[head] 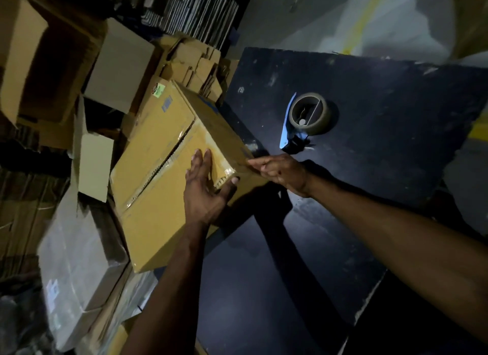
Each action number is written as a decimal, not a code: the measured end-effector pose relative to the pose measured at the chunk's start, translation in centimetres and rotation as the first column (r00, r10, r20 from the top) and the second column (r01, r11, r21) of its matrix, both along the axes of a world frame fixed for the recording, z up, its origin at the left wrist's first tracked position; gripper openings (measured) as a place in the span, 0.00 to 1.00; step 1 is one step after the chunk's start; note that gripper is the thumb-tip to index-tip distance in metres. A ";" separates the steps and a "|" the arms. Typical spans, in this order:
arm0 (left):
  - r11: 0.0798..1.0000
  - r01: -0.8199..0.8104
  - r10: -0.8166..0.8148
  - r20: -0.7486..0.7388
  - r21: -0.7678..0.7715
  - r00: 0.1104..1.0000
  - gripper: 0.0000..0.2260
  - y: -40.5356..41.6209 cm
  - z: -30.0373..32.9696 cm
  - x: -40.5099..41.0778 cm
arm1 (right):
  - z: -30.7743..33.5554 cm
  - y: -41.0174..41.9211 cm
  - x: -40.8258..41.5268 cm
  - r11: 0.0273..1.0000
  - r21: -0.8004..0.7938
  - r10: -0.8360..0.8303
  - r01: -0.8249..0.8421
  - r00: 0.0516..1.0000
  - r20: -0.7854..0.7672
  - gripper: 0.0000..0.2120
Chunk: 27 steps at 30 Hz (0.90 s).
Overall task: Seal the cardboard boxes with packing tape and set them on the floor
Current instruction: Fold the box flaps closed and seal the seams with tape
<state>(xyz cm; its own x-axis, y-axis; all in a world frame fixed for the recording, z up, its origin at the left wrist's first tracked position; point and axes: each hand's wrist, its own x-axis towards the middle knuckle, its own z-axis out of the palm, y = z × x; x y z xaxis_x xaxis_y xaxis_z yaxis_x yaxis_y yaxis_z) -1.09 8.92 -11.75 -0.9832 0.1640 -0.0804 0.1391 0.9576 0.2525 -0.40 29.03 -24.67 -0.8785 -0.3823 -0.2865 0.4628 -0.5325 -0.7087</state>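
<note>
A taped brown cardboard box (158, 154) hangs tilted off the left edge of the dark table (356, 170), above other boxes. My left hand (204, 188) lies flat on its taped top near the close corner, thumb hooked round the corner edge. My right hand (280, 171) presses with straight fingers against the box's right side at the same corner. A tape dispenser (306, 119) with a blue blade guard and a brown roll lies on the table beyond my right hand.
Open and folded cardboard boxes (52, 56) crowd the floor on the left. A plastic-wrapped package (79, 262) lies below the held box. Flattened cartons (195, 67) stand stacked behind. Pale floor with a yellow line (367, 19) lies past the table.
</note>
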 end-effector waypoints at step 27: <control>0.955 -0.112 0.109 -0.026 -0.274 0.994 0.66 3.9 -1.5 0.5 | -0.9 -1.6 0.4 0.952 0.201 -0.201 0.232 0.966 -0.162 0.10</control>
<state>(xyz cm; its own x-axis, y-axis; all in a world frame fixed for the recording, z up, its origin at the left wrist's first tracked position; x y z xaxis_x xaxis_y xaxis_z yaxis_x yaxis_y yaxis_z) -0.56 12.83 -13.29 -0.9949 0.0276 -0.0970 0.0300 0.9993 -0.0228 -0.04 27.38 -25.60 -0.9699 -0.1210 -0.2115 0.2433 -0.4353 -0.8668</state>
